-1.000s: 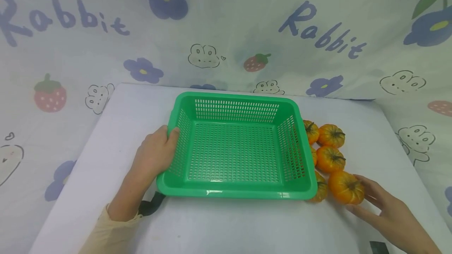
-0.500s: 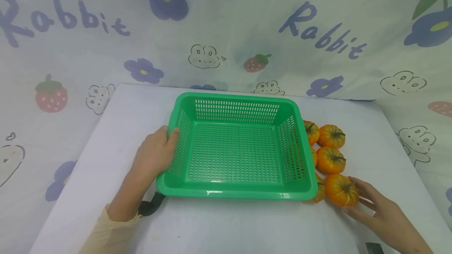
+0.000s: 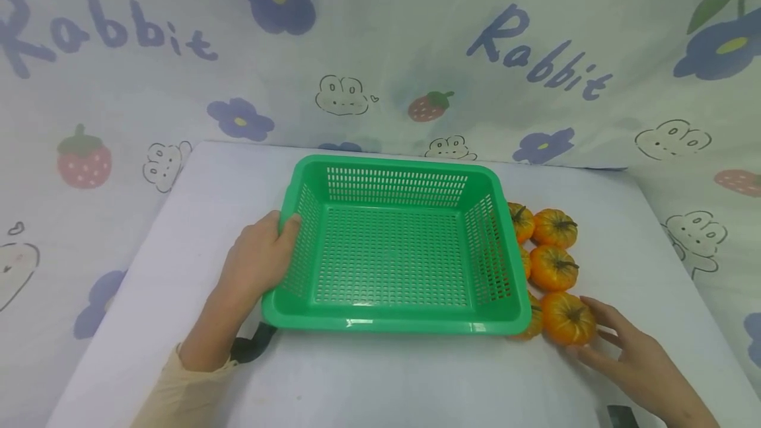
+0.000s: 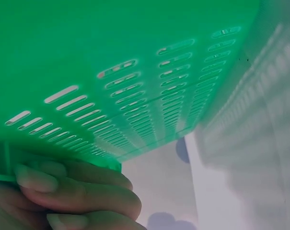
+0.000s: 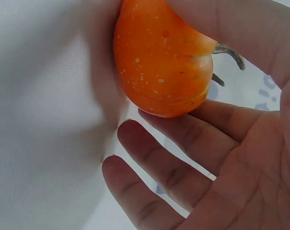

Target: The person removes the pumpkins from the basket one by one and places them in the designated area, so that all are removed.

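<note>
The pumpkin (image 3: 567,318) you are reaching for sits near the surface's right edge, towards the front, just beside the basket's (image 3: 395,325) front right corner. Your right hand (image 3: 627,355) touches its right side with fingers (image 5: 183,139) spread and nearly straight, cupping it without closing. Behind it more pumpkins (image 3: 553,248) cluster along the basket's right wall. The green basket stands mid-surface (image 3: 386,382), with nothing in it. Your left hand (image 3: 255,263) grips its left rim, thumb over the top and fingers (image 4: 82,196) curled beneath. A patterned cloth (image 3: 380,51) hangs behind the surface's far edge.
</note>
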Available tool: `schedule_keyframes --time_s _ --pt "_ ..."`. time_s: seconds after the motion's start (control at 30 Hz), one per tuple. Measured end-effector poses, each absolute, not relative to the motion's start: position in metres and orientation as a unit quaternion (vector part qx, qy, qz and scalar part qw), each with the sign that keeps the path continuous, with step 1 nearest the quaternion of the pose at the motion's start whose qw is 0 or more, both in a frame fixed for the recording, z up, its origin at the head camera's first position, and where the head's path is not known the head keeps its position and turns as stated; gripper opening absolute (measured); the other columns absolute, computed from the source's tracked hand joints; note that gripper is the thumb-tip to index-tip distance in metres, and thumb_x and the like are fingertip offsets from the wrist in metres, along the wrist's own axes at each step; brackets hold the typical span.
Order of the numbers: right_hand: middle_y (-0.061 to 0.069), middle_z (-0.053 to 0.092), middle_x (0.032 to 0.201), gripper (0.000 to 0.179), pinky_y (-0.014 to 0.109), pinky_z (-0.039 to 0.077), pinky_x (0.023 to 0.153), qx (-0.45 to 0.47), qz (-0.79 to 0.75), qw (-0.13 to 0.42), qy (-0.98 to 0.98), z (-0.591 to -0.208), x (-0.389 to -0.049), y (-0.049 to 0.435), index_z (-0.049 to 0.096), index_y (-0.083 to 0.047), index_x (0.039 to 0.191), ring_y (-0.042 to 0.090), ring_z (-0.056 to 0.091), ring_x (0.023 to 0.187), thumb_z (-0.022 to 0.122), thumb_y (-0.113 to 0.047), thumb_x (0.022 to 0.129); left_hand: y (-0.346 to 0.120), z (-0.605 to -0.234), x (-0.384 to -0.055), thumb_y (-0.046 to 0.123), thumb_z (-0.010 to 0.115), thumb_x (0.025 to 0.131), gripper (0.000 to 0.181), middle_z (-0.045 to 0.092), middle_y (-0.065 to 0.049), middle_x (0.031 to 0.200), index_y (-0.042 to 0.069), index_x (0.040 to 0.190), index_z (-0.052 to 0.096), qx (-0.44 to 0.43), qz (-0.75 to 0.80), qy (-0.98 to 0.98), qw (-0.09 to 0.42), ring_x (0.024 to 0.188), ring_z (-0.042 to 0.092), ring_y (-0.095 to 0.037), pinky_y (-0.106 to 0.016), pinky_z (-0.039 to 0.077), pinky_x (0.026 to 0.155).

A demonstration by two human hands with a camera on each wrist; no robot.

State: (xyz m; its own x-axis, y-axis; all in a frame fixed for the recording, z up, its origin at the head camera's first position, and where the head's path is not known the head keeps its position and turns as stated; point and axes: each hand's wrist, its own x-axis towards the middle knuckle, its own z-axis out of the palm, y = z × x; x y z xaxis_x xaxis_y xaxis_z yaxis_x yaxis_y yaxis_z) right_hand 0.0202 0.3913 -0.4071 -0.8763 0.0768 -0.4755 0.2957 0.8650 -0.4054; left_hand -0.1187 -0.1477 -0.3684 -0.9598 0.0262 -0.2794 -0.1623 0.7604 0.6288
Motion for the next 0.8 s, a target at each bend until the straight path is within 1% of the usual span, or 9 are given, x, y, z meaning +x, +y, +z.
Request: schedule_keyframes --time_s 0.23,0.37,0.47,0.53,0.63,0.7,0.73,0.77,0.8 --pt "0.040 0.036 0.152 0.107 0.059 0.059 0.083 0.095 -0.234 0.222 0.942 -0.409 0.022 0.396 0.021 -0.001 0.162 0.063 0.049 0.126 0.080 -0.055 0.089 -0.144 -0.368 -0.123 0.071 0.019 0.105 0.076 0.059 -0.013 0.077 0.003 0.109 0.053 -0.037 0.306 0.944 0.115 0.060 0.058 -0.025 -0.035 0.049 0.048" --pt "0.040 0.034 0.153 0.107 0.059 0.060 0.081 0.098 -0.243 0.220 0.940 -0.406 0.022 0.396 0.020 -0.002 0.162 0.065 0.047 0.126 0.073 -0.061 0.092 -0.150 -0.375 -0.127 0.076 0.015 0.102 0.086 0.059 -0.015 0.086 0.001 0.124 0.053 -0.029 0.393 0.907 0.146 0.069 0.061 -0.028 -0.038 0.053 0.057" --pt "0.038 0.032 0.156 0.102 0.062 0.058 0.083 0.091 -0.257 0.221 0.936 -0.404 0.022 0.395 0.018 -0.003 0.163 0.064 0.047 0.127 0.069 -0.059 0.096 -0.161 -0.383 -0.127 0.073 0.011 0.103 0.087 0.058 -0.017 0.092 0.001 0.132 0.050 -0.010 0.466 0.869 0.164 0.075 0.062 -0.030 -0.041 0.056 0.065" --pt "0.037 0.031 0.157 0.097 0.064 0.056 0.087 0.083 -0.260 0.215 0.938 -0.401 0.020 0.395 0.018 -0.002 0.163 0.063 0.047 0.128 0.068 -0.055 0.099 -0.167 -0.386 -0.124 0.070 0.010 0.104 0.083 0.057 -0.017 0.093 0.002 0.127 0.051 0.001 0.478 0.864 0.159 0.078 0.062 -0.030 -0.042 0.056 0.069" --pt "0.036 0.034 0.157 0.092 0.069 0.052 0.092 0.073 -0.249 0.188 0.947 -0.394 0.016 0.395 0.020 -0.001 0.162 0.059 0.047 0.129 0.065 -0.052 0.101 -0.179 -0.388 -0.117 0.069 0.010 0.105 0.084 0.061 -0.019 0.104 0.001 0.130 0.051 -0.001 0.448 0.882 0.144 0.094 0.063 -0.035 -0.048 0.055 0.078" --pt "0.035 0.037 0.156 0.087 0.069 0.051 0.091 0.071 -0.247 0.160 0.953 -0.388 0.015 0.394 0.022 -0.002 0.162 0.058 0.047 0.129 0.063 -0.052 0.103 -0.188 -0.389 -0.110 0.067 0.011 0.107 0.082 0.062 -0.024 0.117 0.000 0.134 0.050 -0.006 0.425 0.896 0.130 0.109 0.061 -0.041 -0.057 0.054 0.085" --pt "0.034 0.039 0.155 0.084 0.069 0.052 0.090 0.069 -0.251 0.141 0.955 -0.385 0.015 0.393 0.024 -0.003 0.163 0.057 0.048 0.129 0.062 -0.049 0.104 -0.194 -0.391 -0.106 0.065 0.011 0.107 0.082 0.062 -0.025 0.125 -0.001 0.139 0.047 -0.007 0.416 0.901 0.122 0.117 0.059 -0.045 -0.062 0.052 0.089" --pt "0.032 0.040 0.155 0.080 0.059 0.056 0.092 0.067 -0.255 0.120 0.957 -0.382 0.015 0.391 0.025 -0.006 0.163 0.056 0.048 0.129 0.062 -0.048 0.105 -0.199 -0.392 -0.101 0.063 0.011 0.109 0.080 0.060 -0.026 0.132 0.000 0.145 0.044 -0.006 0.410 0.905 0.111 0.124 0.056 -0.047 -0.066 0.049 0.093" --pt "0.030 0.043 0.155 0.076 0.047 0.058 0.094 0.062 -0.260 0.091 0.959 -0.379 0.016 0.390 0.028 -0.010 0.164 0.046 0.050 0.134 0.062 -0.044 0.106 -0.204 -0.393 -0.095 0.060 0.012 0.110 0.077 0.058 -0.027 0.139 0.000 0.150 0.041 -0.005 0.404 0.910 0.098 0.130 0.053 -0.049 -0.069 0.047 0.096"
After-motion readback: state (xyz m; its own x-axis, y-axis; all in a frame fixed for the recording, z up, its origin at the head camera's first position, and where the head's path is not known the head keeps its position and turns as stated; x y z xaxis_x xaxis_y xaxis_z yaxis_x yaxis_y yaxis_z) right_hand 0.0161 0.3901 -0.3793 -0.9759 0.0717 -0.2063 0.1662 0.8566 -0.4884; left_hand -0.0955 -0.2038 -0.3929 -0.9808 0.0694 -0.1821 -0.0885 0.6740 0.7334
